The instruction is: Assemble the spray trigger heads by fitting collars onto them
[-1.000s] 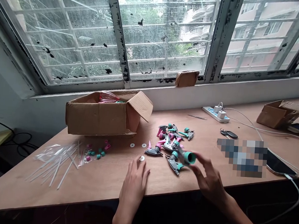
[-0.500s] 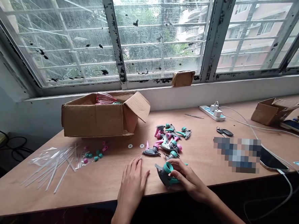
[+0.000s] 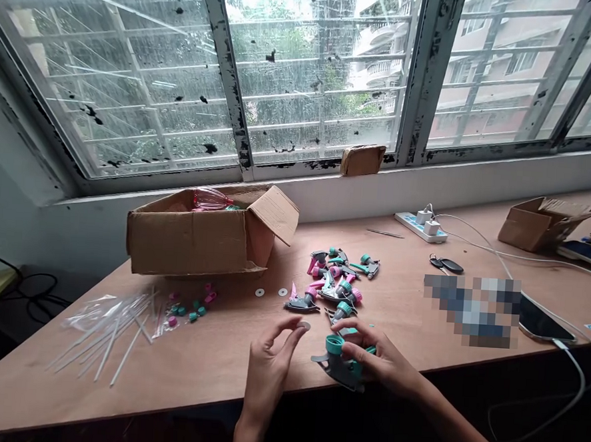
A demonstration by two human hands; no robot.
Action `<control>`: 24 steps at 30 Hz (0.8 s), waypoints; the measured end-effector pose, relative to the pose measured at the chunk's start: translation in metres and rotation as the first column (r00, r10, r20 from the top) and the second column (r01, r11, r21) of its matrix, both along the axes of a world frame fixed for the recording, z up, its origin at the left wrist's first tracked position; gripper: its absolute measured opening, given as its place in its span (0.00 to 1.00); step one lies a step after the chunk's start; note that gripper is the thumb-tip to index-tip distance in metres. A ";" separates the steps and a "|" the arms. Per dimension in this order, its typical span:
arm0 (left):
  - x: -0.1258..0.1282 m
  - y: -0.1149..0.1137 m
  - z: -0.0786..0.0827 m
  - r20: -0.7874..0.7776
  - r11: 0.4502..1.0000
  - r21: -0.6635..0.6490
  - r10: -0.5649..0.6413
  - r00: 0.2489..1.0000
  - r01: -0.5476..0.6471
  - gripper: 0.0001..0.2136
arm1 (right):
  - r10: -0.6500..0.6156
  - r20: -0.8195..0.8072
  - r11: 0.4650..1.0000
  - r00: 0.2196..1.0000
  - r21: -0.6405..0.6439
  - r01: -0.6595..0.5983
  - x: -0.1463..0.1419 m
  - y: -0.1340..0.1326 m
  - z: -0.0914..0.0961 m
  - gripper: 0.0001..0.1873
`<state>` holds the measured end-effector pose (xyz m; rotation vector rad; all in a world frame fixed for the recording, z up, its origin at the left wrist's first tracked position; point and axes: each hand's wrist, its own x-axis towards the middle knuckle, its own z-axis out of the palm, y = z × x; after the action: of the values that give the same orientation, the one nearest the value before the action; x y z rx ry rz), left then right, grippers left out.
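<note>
My left hand [image 3: 273,360] pinches a small flat washer [image 3: 304,325] between thumb and forefinger, raised over the table's front edge. Just right of it, my right hand [image 3: 375,352] grips a grey and teal spray trigger head [image 3: 339,364], its teal collar tipped with the open mouth upward. The washer and the collar are a short gap apart. Beyond my hands lies a pile of pink, teal and grey spray trigger heads [image 3: 334,283]. Two white washers [image 3: 260,292] rest on the table to the left of that pile.
An open cardboard box [image 3: 188,244] with clear red bottles stands at the back left. White tubes [image 3: 112,343] and small pink and teal nozzle caps [image 3: 193,316] lie before it. To the right are a power strip [image 3: 420,226], keys [image 3: 446,263] and a phone [image 3: 544,319] on a cable.
My left hand has risen from the tabletop, now with a washer pinched in its fingers. My right hand has turned the spray trigger head so its collar points up.
</note>
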<state>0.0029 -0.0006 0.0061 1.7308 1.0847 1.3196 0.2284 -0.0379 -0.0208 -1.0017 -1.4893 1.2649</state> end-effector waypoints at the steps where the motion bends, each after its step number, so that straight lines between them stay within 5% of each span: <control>1: 0.005 -0.001 0.003 -0.009 0.999 0.012 -0.048 0.999 0.048 0.07 | -0.004 -0.008 1.000 1.000 -0.022 0.004 0.000 0.000 0.001 0.23; 5: 0.020 -0.006 0.007 -0.041 0.970 0.029 -0.239 0.970 0.240 0.06 | -0.022 -0.024 0.998 0.999 -0.062 0.021 0.000 0.001 0.004 0.25; 12: 0.014 -0.009 0.010 -0.044 0.915 -0.067 -0.400 0.915 0.397 0.09 | -0.057 -0.076 0.996 0.995 -0.072 0.052 0.001 0.003 0.003 0.26; 24: 0.010 -0.007 0.000 -0.141 0.912 0.004 -0.406 0.903 0.411 0.08 | -0.056 -0.030 0.997 0.998 -0.054 0.054 0.000 0.004 0.001 0.26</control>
<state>0.0129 -0.0074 0.0061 1.9664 0.7151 0.9701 0.2283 -0.0341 -0.0194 -1.0460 -1.4006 1.2813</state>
